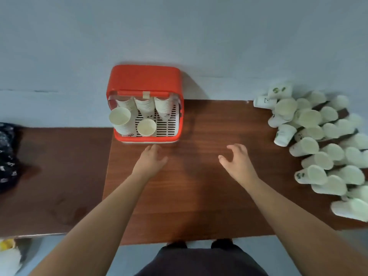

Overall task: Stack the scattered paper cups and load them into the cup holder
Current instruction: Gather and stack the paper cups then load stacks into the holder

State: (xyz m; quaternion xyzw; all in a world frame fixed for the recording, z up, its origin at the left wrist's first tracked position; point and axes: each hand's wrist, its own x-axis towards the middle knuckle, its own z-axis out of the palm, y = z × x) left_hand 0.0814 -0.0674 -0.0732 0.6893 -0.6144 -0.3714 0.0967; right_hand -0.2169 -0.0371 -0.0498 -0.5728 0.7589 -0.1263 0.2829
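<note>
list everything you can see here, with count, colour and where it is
cup holder: one, red with a white slatted base, back of the table, left of centre
cup stacks: five visible, cream-white, inside the cup holder, three at the back and two in front
loose paper cups: many, too heaped to count, white with cream insides, some with green print, lying along the table's right end
table: one, dark brown wood, fills the middle of the view
dark patterned thing: one, black with pale marks, left edge; cannot tell what it is
yellow and white thing: one, bottom left corner, blurred
hands: left hand bare, empty, just in front of the cup holder; right hand bare, empty, over the table's middle
</note>
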